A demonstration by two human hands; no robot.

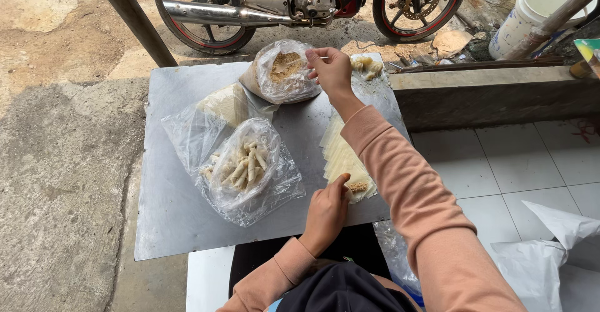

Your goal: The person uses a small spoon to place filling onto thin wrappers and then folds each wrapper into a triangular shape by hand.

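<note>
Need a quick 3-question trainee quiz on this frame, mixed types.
1. True or false: the right hand is at the bag of crumbs.
2. What does the left hand touch?
A wrapper stack
B bag of rolls
C bucket
3. Fill in: everything sits on a grey metal ____.

Key: 1 true; 2 A; 3 sheet.

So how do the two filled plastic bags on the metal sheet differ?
The far bag holds loose brown crumbly filling; the near bag holds pale rolled sticks. The far bag stands bunched beside the right hand; the near bag lies flat and spread, left of the left hand. Both are clear plastic and open.
</note>
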